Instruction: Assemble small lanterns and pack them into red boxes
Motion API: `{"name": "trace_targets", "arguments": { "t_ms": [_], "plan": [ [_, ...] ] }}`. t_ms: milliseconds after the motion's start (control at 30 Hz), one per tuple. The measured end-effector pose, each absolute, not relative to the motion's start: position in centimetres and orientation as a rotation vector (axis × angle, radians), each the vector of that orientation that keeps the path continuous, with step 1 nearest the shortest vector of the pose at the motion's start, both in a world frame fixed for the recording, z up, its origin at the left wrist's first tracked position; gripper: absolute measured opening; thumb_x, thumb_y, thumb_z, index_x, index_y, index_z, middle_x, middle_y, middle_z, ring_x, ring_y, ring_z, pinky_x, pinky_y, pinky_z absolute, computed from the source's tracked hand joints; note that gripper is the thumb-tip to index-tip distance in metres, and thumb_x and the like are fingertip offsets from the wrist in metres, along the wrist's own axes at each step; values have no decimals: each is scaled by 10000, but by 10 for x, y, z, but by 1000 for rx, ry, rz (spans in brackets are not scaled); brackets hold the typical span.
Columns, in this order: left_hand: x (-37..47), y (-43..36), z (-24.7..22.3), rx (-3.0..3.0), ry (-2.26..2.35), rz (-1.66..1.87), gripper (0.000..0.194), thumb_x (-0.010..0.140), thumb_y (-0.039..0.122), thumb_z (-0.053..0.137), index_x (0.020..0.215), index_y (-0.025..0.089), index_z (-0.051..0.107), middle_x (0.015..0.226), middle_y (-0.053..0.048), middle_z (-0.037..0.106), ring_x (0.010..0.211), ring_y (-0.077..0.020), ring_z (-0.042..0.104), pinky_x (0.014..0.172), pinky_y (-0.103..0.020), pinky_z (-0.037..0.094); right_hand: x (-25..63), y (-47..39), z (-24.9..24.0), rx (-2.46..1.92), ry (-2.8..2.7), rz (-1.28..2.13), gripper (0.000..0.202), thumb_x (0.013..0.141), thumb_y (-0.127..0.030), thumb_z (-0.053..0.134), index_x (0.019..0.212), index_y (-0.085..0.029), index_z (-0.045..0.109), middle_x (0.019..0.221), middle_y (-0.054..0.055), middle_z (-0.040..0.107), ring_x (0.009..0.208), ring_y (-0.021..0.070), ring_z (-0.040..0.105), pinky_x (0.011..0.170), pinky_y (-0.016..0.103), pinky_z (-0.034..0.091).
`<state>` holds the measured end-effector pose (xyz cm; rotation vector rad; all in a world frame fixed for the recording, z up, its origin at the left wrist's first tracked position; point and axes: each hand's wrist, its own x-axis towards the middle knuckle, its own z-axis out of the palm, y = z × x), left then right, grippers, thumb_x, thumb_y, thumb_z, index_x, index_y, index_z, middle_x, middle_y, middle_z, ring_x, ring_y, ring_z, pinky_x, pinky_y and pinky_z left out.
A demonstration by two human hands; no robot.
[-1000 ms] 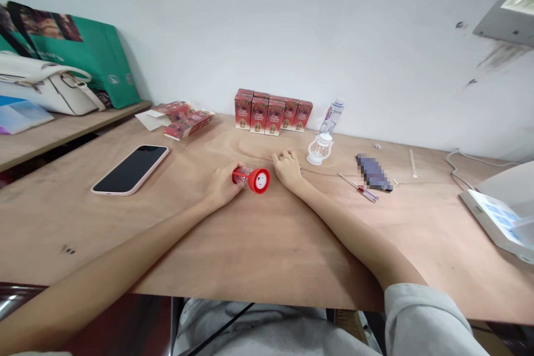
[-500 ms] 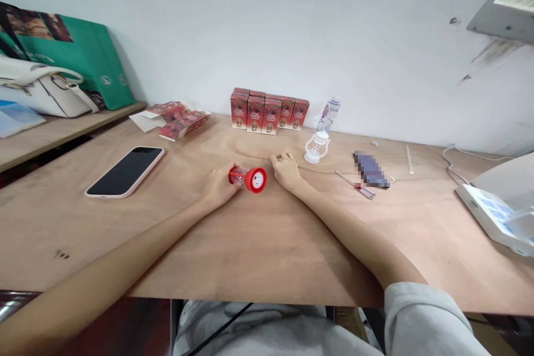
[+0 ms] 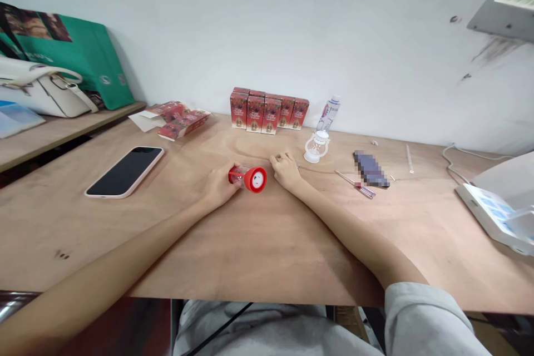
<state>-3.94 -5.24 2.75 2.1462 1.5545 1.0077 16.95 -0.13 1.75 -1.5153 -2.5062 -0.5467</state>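
Observation:
My left hand (image 3: 222,184) is closed around a small red lantern (image 3: 255,179) with a clear middle. The lantern lies tilted on its side, its round base and white inner disc facing me. Just to the right, my right hand (image 3: 285,170) rests on the wooden table with its fingers curled in; anything within them is hidden. A white lantern (image 3: 317,148) of similar shape stands upright beyond my right hand. Farther right lies a screwdriver (image 3: 355,184) with a clear and red handle, beside a blurred dark flat object (image 3: 370,169).
Several red boxes (image 3: 263,114) stand against the wall, with a plastic bottle (image 3: 329,113) beside them. Opened red packaging (image 3: 179,120) and a phone (image 3: 125,172) lie to the left. A white device (image 3: 492,217) with a cable sits at the right edge. Bags (image 3: 45,89) occupy a side shelf.

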Motion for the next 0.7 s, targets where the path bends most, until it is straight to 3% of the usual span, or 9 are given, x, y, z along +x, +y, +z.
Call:
{"name": "trace_targets", "arguments": {
  "t_ms": [467, 700],
  "plan": [
    [-39, -54, 30, 2156, 1542, 1003, 194, 658, 256, 574, 841, 198, 547, 793, -7, 658, 697, -167, 584, 624, -262, 411, 163, -9, 29, -1570, -2622, -534, 266, 835, 3, 387, 1027, -109, 534, 911, 141, 664, 874, 215, 599, 768, 304, 394],
    [-39, -53, 29, 2146, 1546, 994, 184, 651, 240, 571, 828, 201, 541, 780, -5, 645, 694, -169, 579, 620, -266, 405, 162, -8, 27, -1474, -2715, -548, 194, 848, -29, 431, 974, -103, 559, 975, 135, 659, 934, 216, 595, 819, 298, 415]
  ]
}}
